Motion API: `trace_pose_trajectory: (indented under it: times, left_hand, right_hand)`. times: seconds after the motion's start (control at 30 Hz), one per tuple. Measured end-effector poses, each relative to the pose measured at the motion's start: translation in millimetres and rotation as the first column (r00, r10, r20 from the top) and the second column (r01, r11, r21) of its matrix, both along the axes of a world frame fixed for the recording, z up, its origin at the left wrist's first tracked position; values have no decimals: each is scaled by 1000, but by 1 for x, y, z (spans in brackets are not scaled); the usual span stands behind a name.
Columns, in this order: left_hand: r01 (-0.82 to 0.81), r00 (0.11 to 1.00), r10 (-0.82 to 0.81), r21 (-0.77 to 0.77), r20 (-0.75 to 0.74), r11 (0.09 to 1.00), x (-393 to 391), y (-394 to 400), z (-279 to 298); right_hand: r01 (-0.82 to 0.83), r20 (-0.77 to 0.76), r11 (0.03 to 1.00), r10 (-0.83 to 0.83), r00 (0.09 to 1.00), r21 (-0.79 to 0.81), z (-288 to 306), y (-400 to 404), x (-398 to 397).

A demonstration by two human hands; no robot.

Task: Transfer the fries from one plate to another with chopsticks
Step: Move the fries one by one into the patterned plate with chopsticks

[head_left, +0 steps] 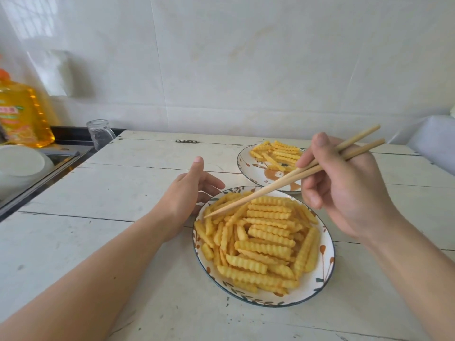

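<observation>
A near patterned plate holds a big heap of crinkle-cut fries. Behind it to the right, a second patterned plate carries a smaller pile of fries. My right hand grips a pair of wooden chopsticks; their tips lie close together over the near plate's far-left fries, with no fry seen between them. My left hand rests at the near plate's far-left rim, thumb raised and fingers loosely curved beside the edge.
The white plank table has a sink at its left with a white bowl, a yellow oil bottle and an upturned glass. A tiled wall stands behind. A pale object sits far right.
</observation>
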State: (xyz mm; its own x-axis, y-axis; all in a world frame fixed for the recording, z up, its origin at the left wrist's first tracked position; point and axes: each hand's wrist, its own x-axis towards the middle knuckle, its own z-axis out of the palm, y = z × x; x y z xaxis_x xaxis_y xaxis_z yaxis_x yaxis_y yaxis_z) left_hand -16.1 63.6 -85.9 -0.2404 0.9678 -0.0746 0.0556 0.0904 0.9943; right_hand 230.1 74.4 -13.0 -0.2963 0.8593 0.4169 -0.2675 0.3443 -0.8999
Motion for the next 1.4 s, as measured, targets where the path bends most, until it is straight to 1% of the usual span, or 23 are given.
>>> trace_pose_trajectory:
  times: [0.07,0.17,0.23,0.27,0.3,0.37,0.4,0.47,0.53,0.77,0.87,0.93,1.0,1.03,1.1,1.17,1.2,1.27,1.33,1.4]
  left_hand:
    - [1,1000,-1,3,-9,1000,-1,1,-1]
    - [-6,1000,6,9,-25,1000,-2,2,-3]
    - [-4,1000,5,14,-29,1000,-4,3,-5]
    - [1,1000,0,16,-28,1000,-5,4,-7]
    - [5,1000,-4,16,-25,1000,-6,4,-8]
    - [10,1000,-10,17,-21,1000,-7,5,-9]
    - [10,1000,-10,19,-21,1000,-8,5,-10]
    - [7,1000,-7,21,-23,1000,-8,6,-11]
    - [-3,1000,3,20,-30,1000,-6,5,-10]
    - [-8,1000,9,21,-16,1000,-5,5,-9]
    - [-3,1000,3,16,-19,1000,-5,6,-9]
    - [-5,1000,6,10,-20,1000,-5,6,-9]
    - [1,1000,0,13,-29,1000,-6,5,-8]
    - [7,999,-7,16,-31,1000,-6,5,-8]
    - [9,1000,-9,11,-29,1000,-5,5,-7]
    - [4,1000,-4,10,-26,1000,-4,4,-6]
    - [6,1000,-6,10,-28,1000,-4,4,-6]
    - [11,1000,-11,10,-28,1000,-4,4,-6]
    - [9,1000,-9,7,-14,1000,-3,3,-5]
    - [5,1000,-5,6,-10,1000,-3,3,-4]
  right_hand:
    - [22,-33,1000,-21,999,21,2,1,4]
    - [89,-133,996,-85,987,24,6,5,10]
    - [191,-206,982,-188,960,-3,7,13,16]
    - [274,-222,962,-270,937,-14,8,19,21]
    - [371,-207,929,-364,908,-6,7,26,27]
    - [535,-108,840,-526,843,86,4,39,42]
    - [571,-51,808,-570,820,145,0,45,49]
    - [580,53,786,-602,797,214,-10,54,59]
    - [563,113,799,-592,798,210,-18,61,61]
    - [516,122,849,-527,841,112,-32,74,35]
    - [517,150,852,-524,839,86,-37,81,26]
    - [552,128,832,-555,822,60,-35,84,27]
    - [572,47,820,-571,819,5,-24,82,34]
    - [555,-13,831,-556,831,-41,-17,79,38]
    - [446,-138,882,-466,874,-152,-1,68,49]
    - [267,-203,940,-309,929,-211,12,53,58]
    - [184,-200,959,-227,953,-214,17,46,60]
    - [67,-156,980,-96,983,-186,22,34,62]
    - [-7,-114,991,-8,993,-132,25,26,60]
    - [-54,-78,994,46,996,-95,27,21,58]
